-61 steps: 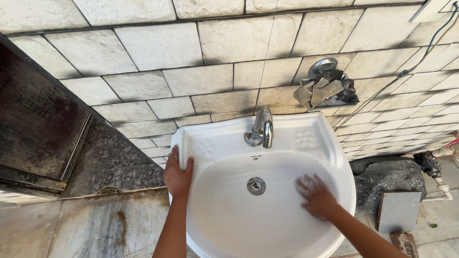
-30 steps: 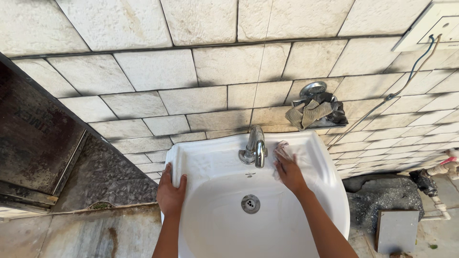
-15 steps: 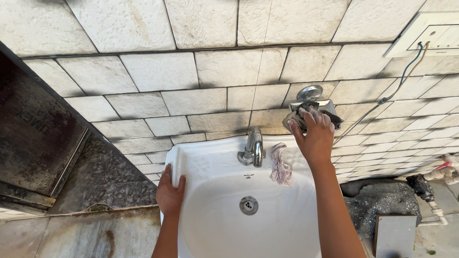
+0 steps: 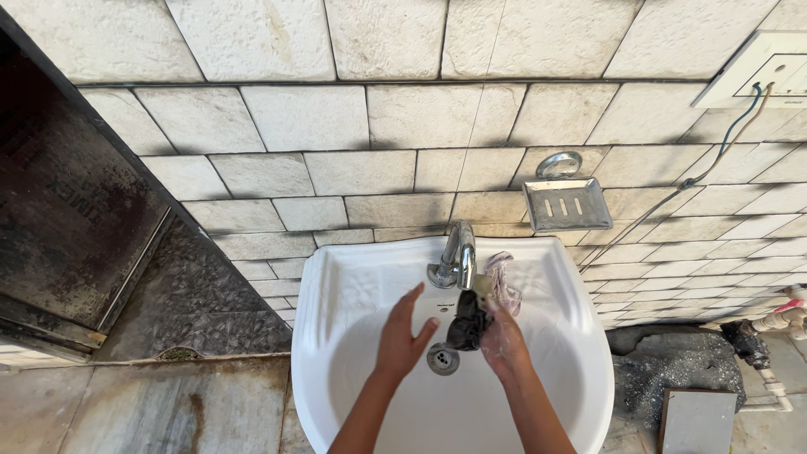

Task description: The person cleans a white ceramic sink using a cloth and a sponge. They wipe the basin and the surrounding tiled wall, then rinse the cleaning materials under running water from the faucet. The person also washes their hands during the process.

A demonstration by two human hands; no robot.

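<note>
Your right hand is closed around a dark rag, holding it over the sink just under the tap, above the drain. Your left hand is open, fingers spread and holding nothing, hovering over the bowl just beside the rag, left of the tap. A pale cloth lies on the sink's back edge, right of the tap. A metal soap dish hangs on the tiled wall above the sink's back right corner.
</note>
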